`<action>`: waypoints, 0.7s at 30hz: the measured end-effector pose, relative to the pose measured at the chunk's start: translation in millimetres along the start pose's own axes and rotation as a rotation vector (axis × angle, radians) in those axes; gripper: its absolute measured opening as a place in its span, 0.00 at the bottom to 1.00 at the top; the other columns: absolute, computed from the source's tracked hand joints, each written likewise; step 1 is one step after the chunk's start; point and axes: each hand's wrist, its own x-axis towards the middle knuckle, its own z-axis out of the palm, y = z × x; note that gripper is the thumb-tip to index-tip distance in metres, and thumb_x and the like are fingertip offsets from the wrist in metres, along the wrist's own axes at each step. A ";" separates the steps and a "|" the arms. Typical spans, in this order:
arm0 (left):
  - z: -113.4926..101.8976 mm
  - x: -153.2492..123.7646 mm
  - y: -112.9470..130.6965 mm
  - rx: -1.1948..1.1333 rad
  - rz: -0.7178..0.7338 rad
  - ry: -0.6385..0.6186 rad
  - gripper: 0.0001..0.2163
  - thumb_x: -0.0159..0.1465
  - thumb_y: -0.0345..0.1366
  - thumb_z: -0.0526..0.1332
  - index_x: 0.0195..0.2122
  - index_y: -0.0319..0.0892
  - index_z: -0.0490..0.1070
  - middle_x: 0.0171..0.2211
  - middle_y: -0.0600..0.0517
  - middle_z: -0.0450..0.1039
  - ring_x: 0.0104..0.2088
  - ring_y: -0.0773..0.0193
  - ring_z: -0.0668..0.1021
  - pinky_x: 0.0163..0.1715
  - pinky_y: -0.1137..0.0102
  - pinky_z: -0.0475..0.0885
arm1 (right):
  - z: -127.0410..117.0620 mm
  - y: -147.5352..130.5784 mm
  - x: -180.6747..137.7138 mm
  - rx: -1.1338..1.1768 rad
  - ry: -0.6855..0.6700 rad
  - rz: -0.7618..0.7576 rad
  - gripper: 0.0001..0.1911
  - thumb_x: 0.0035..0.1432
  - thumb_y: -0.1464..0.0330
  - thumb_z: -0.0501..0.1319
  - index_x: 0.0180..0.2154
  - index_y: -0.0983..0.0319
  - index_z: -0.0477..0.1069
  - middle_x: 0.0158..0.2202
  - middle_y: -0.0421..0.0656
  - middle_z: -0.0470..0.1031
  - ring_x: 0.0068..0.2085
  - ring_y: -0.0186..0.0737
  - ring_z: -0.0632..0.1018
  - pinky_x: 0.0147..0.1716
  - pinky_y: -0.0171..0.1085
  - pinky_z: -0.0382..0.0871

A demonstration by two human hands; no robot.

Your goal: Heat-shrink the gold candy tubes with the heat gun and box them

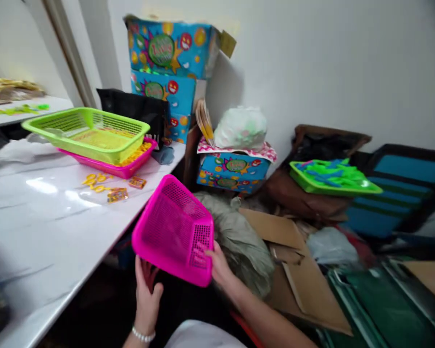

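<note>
Both my hands hold an empty pink plastic basket [174, 229], tilted, just off the right edge of the white table [39, 212]. My left hand [147, 290], with a pearl bracelet at the wrist, grips its near lower edge from below. My right hand [219, 263] grips its right corner. On the table behind it, a green basket [89, 130] sits stacked in another pink basket [119, 166] holding small yellow pieces. Loose yellow and orange pieces [107, 186] lie on the tabletop near them.
Blue printed boxes [170, 63] are stacked against the wall, and another box [234, 169] carries a white bag [241, 126]. A green tray of green and blue parts [331, 178] rests on clutter at right. Cardboard [297, 270] and bags fill the floor.
</note>
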 end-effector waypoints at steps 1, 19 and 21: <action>8.6 10.2 11.4 0.029 -0.017 0.027 0.46 0.58 0.56 0.66 0.72 0.47 0.45 0.65 0.41 0.62 0.62 0.50 0.70 0.57 0.58 0.72 | -4.6 13.8 8.3 0.060 0.014 -0.032 0.34 0.38 0.77 0.71 0.48 0.54 0.64 0.45 0.40 0.80 0.42 0.46 0.83 0.42 0.46 0.78; 136.7 187.3 -130.9 0.182 -0.631 -0.643 0.31 0.45 0.41 0.75 0.50 0.36 0.76 0.49 0.41 0.79 0.51 0.45 0.79 0.55 0.53 0.73 | -113.4 -150.3 141.5 -0.543 -0.457 0.074 0.47 0.38 0.62 0.75 0.61 0.58 0.65 0.55 0.48 0.74 0.49 0.48 0.78 0.51 0.48 0.73; 141.2 177.5 -153.2 0.413 -0.652 -0.717 0.31 0.51 0.48 0.72 0.53 0.37 0.75 0.52 0.40 0.77 0.54 0.46 0.78 0.57 0.55 0.70 | -110.2 -132.6 140.4 -0.710 -0.293 0.002 0.41 0.41 0.64 0.72 0.59 0.60 0.66 0.51 0.48 0.76 0.46 0.48 0.79 0.50 0.49 0.74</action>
